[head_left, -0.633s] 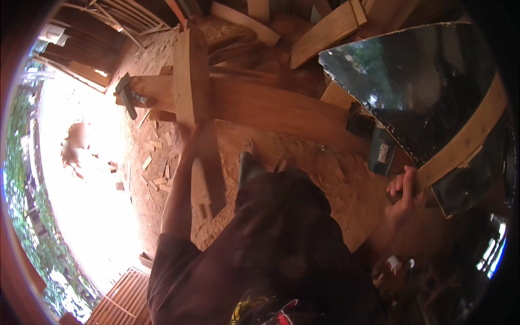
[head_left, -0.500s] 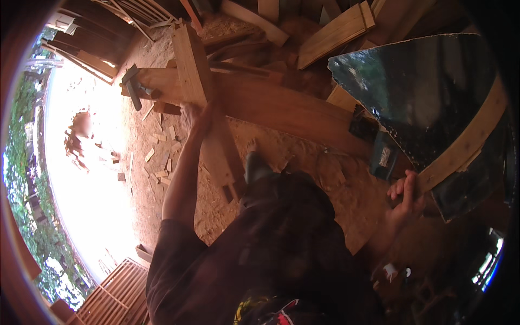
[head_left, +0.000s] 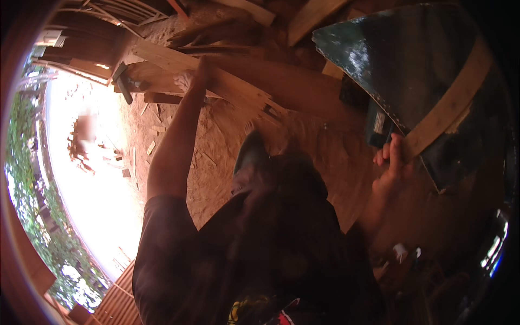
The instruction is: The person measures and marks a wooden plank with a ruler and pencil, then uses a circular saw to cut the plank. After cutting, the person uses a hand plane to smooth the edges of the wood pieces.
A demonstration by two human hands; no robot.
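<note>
My left hand [head_left: 185, 81] grips a short wooden board [head_left: 235, 86] that has a cut, stepped end toward me. The board lies slantwise over a wide long plank [head_left: 292, 86]. A metal clamp [head_left: 123, 84] sits at the plank's left end. On the right, my right hand [head_left: 391, 160] has its fingers curled round the near end of a long wooden strip [head_left: 452, 105]. That strip rests across a dark glossy sheet [head_left: 401, 59]; its far end runs into the dark rim. Part of my right hand's grip is in shadow.
Beside the sheet stands a dark boxy tool [head_left: 377, 127]. Small wood offcuts [head_left: 151, 146] litter the dirt floor [head_left: 211, 157] on the left. More timber [head_left: 314, 19] lies at the back. A slatted wooden frame [head_left: 116, 298] is at lower left.
The short board has swung round under my left hand, from pointing toward me to lying slantwise along the plank. My right hand keeps hold of the strip. The whole view has shifted.
</note>
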